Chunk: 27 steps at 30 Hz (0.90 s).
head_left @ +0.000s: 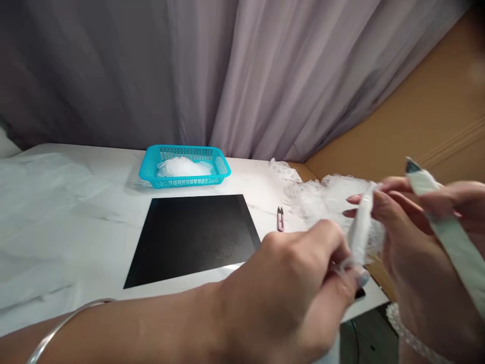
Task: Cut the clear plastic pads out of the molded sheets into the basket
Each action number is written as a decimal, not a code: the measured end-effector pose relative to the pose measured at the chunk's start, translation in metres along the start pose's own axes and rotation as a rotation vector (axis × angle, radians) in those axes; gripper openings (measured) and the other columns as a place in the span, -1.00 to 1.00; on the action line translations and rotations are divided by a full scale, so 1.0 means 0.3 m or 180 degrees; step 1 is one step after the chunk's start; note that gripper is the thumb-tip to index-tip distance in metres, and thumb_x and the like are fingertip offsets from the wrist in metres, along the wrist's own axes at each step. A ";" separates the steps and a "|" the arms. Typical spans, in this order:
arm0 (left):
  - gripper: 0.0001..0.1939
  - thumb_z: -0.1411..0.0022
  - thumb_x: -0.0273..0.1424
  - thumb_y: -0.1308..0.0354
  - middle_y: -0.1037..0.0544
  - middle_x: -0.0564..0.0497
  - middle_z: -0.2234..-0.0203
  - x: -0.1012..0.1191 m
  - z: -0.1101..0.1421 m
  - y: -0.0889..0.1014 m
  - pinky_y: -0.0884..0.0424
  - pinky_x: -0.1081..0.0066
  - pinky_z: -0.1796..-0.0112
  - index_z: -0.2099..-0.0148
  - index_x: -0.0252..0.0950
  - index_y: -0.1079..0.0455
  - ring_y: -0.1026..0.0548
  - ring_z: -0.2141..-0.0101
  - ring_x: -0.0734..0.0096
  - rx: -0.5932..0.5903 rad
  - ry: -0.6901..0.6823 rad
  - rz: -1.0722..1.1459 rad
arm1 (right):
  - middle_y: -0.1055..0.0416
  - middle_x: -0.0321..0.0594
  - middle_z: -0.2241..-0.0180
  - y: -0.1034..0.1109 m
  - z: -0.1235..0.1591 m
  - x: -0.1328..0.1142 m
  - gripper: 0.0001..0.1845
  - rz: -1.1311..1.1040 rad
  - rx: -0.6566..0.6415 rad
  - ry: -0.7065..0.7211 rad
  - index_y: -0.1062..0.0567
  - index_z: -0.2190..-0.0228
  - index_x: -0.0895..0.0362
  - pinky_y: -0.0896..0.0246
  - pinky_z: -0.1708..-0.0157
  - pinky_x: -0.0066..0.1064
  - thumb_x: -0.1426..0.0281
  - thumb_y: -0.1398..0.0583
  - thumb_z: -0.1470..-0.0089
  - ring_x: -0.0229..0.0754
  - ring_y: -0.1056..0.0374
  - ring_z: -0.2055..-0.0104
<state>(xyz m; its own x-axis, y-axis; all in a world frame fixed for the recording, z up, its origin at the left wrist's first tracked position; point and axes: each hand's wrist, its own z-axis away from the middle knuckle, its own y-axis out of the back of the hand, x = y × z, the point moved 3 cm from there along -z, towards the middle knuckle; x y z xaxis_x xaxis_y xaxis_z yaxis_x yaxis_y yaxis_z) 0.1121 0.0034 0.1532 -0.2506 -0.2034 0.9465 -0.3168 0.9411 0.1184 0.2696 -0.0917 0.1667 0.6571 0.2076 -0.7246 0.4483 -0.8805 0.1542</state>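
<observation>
A narrow strip of white sheer fabric (pixel 361 222) is stretched between my two hands over the right side of the table. My left hand (pixel 295 283), with a silver bangle on its wrist, is closed and pinches the lower end. The upper end is pinched between the fingers of my right hand (pixel 401 222), which wears a beaded bracelet. A pale green flat strip (pixel 454 242) with a dark tip lies across the right hand's fingers; what it is I cannot make out. Just behind the hands is a heap of crumpled sheer white material (pixel 322 199).
A blue perforated basket (pixel 185 183) holding white sheer material (pixel 182 167) stands at the back. In front lies a black mat (pixel 197 232), with small pink thread snips (pixel 280 220) to its right. Sheer white material (pixel 49 187) spreads over the table's left side. Cardboard (pixel 409 106) rises at right.
</observation>
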 end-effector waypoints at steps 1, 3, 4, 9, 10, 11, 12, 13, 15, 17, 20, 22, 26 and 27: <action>-0.79 -0.30 -0.35 -0.11 -0.35 0.14 0.50 -0.025 0.012 0.004 -0.44 0.55 0.51 0.36 -0.23 -0.16 -0.50 0.48 0.49 0.0160 0.0167 0.0222 | -0.42 -0.32 0.28 -0.038 -0.029 -0.002 -0.79 0.0119 -0.0136 0.0104 -0.36 0.43 -0.03 -0.37 0.28 -0.27 0.41 -0.31 -0.09 -0.18 -0.42 0.26; -0.76 -0.33 -0.22 -0.06 -0.32 0.15 0.48 -0.125 0.053 0.051 -0.50 0.48 0.53 0.33 -0.21 -0.14 -0.55 0.47 0.42 0.0578 0.0688 0.0570 | -0.43 -0.31 0.37 -0.160 -0.060 0.034 -0.72 0.0115 -0.0751 0.0180 -0.27 0.52 0.02 -0.33 0.41 -0.32 0.40 -0.28 -0.10 -0.23 -0.37 0.40; -0.74 -0.34 -0.19 -0.04 -0.31 0.16 0.47 -0.192 0.082 0.090 -0.53 0.43 0.51 0.32 -0.21 -0.13 -0.57 0.47 0.40 0.0793 0.0980 0.0547 | -0.41 -0.32 0.41 -0.239 -0.058 0.071 -0.68 -0.0060 -0.1230 0.0110 -0.21 0.54 0.03 -0.29 0.46 -0.36 0.40 -0.25 -0.11 -0.26 -0.33 0.45; -0.81 -0.37 -0.32 0.07 -0.38 0.13 0.56 -0.472 0.266 0.342 -0.41 0.44 0.50 0.34 -0.22 -0.15 -0.53 0.52 0.37 0.1133 0.2048 -0.2174 | -0.38 -0.37 0.51 -0.612 0.062 0.290 -0.73 0.0098 -0.2447 -0.0196 -0.19 0.52 0.04 -0.25 0.37 -0.40 0.39 -0.19 -0.10 -0.26 -0.28 0.46; -0.82 -0.36 -0.35 0.06 -0.41 0.09 0.54 -0.491 0.300 0.378 -0.40 0.41 0.46 0.34 -0.22 -0.18 -0.54 0.46 0.30 0.1160 0.2128 -0.2559 | -0.39 -0.36 0.49 -0.660 0.090 0.312 -0.76 0.0096 -0.2513 -0.0230 -0.21 0.50 0.05 -0.24 0.34 -0.40 0.36 -0.17 -0.12 -0.26 -0.29 0.45; -0.84 -0.36 -0.38 0.06 -0.46 0.03 0.48 -0.496 0.330 0.403 -0.40 0.37 0.43 0.31 -0.23 -0.23 -0.55 0.39 0.23 0.1185 0.2129 -0.3007 | -0.40 -0.34 0.48 -0.694 0.114 0.324 -0.78 0.0084 -0.2527 -0.0260 -0.24 0.48 0.06 -0.23 0.33 -0.40 0.32 -0.15 -0.16 -0.26 -0.29 0.44; -0.86 -0.36 -0.40 0.06 -0.51 -0.04 0.39 -0.490 0.356 0.416 -0.40 0.33 0.40 0.26 -0.25 -0.28 -0.56 0.30 0.15 0.1215 0.2055 -0.3396 | -0.40 -0.33 0.47 -0.712 0.133 0.327 -0.77 0.0080 -0.2509 -0.0285 -0.27 0.46 0.07 -0.22 0.34 -0.39 0.27 -0.13 -0.20 -0.25 -0.29 0.44; -0.85 -0.37 -0.42 0.07 -0.55 -0.12 0.27 -0.479 0.375 0.416 -0.42 0.28 0.36 0.17 -0.28 -0.33 -0.55 0.20 0.08 0.1225 0.1896 -0.3773 | -0.40 -0.32 0.46 -0.717 0.149 0.321 -0.75 0.0089 -0.2502 -0.0320 -0.32 0.43 0.08 -0.22 0.35 -0.38 0.22 -0.11 -0.24 -0.24 -0.30 0.43; -0.74 -0.39 -0.45 0.09 -0.52 -0.25 0.01 -0.457 0.400 0.382 -0.45 0.18 0.21 -0.02 -0.35 -0.36 -0.49 0.01 0.02 0.0989 0.1253 -0.4572 | -0.45 -0.27 0.41 -0.694 0.174 0.298 -0.67 0.0117 -0.2529 -0.0432 -0.42 0.28 0.10 -0.23 0.36 -0.37 0.13 -0.03 -0.31 -0.21 -0.34 0.41; -0.65 -0.41 -0.44 0.09 -0.44 -0.27 -0.15 -0.463 0.419 0.325 -0.39 0.10 -0.02 -0.15 -0.39 -0.34 -0.40 -0.13 0.04 0.0543 0.0515 -0.4901 | -0.50 -0.23 0.31 -0.649 0.203 0.271 -0.61 0.0188 -0.2630 -0.0547 -0.42 0.05 0.08 -0.27 0.34 -0.34 0.11 0.03 -0.35 -0.19 -0.41 0.37; -0.57 -0.43 -0.37 0.08 -0.41 -0.26 -0.19 -0.512 0.448 0.262 -0.23 0.09 -0.19 -0.23 -0.47 -0.31 -0.36 -0.19 0.08 0.0228 0.0055 -0.4877 | -0.55 -0.17 0.18 -0.588 0.273 0.241 -0.61 0.0490 -0.2963 -0.0461 -0.38 -0.08 0.04 -0.34 0.27 -0.30 0.14 -0.02 -0.36 -0.12 -0.50 0.24; -0.54 -0.45 -0.35 0.11 -0.42 -0.28 -0.19 -0.545 0.461 0.246 -0.23 0.10 -0.19 -0.24 -0.51 -0.30 -0.38 -0.18 0.06 0.0246 0.0112 -0.4844 | -0.56 -0.15 0.13 -0.568 0.329 0.234 -0.68 0.0640 -0.3248 -0.0269 -0.43 -0.03 0.05 -0.38 0.21 -0.30 0.21 -0.07 -0.35 -0.09 -0.52 0.16; -0.53 -0.46 -0.37 0.15 -0.40 -0.31 -0.20 -0.558 0.466 0.242 -0.24 0.13 -0.17 -0.23 -0.56 -0.31 -0.38 -0.18 0.04 0.0276 0.0195 -0.4808 | -0.58 -0.14 0.18 -0.562 0.401 0.237 -0.78 0.0559 -0.3486 0.0059 -0.50 0.09 0.07 -0.44 0.22 -0.34 0.35 -0.09 -0.34 -0.13 -0.54 0.20; -0.53 -0.46 -0.37 0.16 -0.40 -0.31 -0.20 -0.553 0.464 0.244 -0.24 0.13 -0.17 -0.23 -0.56 -0.32 -0.38 -0.18 0.04 0.0293 0.0213 -0.4787 | -0.58 -0.14 0.18 -0.564 0.406 0.237 -0.79 0.0525 -0.3484 0.0136 -0.51 0.10 0.08 -0.45 0.21 -0.35 0.38 -0.10 -0.33 -0.14 -0.54 0.20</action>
<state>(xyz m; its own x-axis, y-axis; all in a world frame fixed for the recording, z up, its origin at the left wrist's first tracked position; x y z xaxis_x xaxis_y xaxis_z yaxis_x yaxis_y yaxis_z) 0.0031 0.0686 -0.0371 0.3906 -0.9202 -0.0246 -0.2881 -0.1476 0.9461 0.1666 0.0201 0.0072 0.7691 0.1556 -0.6199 0.6329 -0.0507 0.7726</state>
